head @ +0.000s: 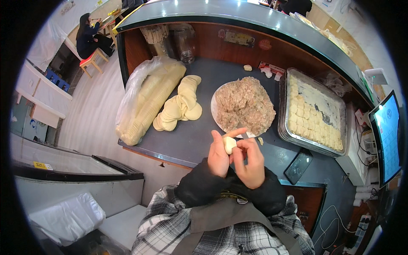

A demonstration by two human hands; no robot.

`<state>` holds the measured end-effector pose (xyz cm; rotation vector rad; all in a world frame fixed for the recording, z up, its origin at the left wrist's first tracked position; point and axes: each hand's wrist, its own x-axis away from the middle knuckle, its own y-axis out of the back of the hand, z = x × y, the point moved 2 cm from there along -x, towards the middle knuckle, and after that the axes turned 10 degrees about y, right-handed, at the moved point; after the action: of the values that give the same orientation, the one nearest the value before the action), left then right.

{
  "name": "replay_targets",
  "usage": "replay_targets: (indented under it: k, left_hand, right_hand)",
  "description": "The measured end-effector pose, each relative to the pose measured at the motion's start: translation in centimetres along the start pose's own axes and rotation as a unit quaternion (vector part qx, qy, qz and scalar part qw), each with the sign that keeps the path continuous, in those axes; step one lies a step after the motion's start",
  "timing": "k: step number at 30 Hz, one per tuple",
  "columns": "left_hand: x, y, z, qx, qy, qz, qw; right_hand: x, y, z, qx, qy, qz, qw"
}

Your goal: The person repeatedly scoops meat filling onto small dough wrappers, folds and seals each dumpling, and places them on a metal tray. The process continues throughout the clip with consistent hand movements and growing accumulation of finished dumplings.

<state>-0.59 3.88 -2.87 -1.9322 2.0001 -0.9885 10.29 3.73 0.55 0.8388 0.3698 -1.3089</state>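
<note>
A small folded dumpling [229, 145] of pale dough is between my two hands, near the counter's front edge. My left hand [218, 156] cradles it against the fingers. The fingertips of my right hand [250, 164] pinch its right side. Just beyond them, a large mound of minced meat filling [245, 102] is heaped on a white plate [215, 111]. Round dough wrappers [177, 110] lie overlapping to the left of the plate. Farther left, a long stack of wrappers [153, 102] rests partly under clear plastic. Rows of dumplings [302, 114] fill part of a metal tray on the right.
A smartphone [298, 166] lies below the stacked trays [287, 127]. A screen [386, 137] stands at far right, with cables beneath. A raised ledge [223, 16] runs behind the counter, with glass jars [185, 47] under it. A seated person [87, 38] is at upper left.
</note>
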Motion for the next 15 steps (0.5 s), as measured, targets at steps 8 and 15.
replay_targets:
  k: [8, 15]
  left_hand:
    - [0.3, -0.2, -0.4, -0.122, -0.081, 0.024, 0.989]
    - [0.3, -0.6, -0.8, -0.436, -0.297, 0.024, 0.849]
  right_hand:
    - [0.4, 0.1, -0.9, 0.097, 0.058, -0.019, 0.993]
    - [-0.4, 3.2, -2.3, -0.084, -0.083, 0.109, 0.987]
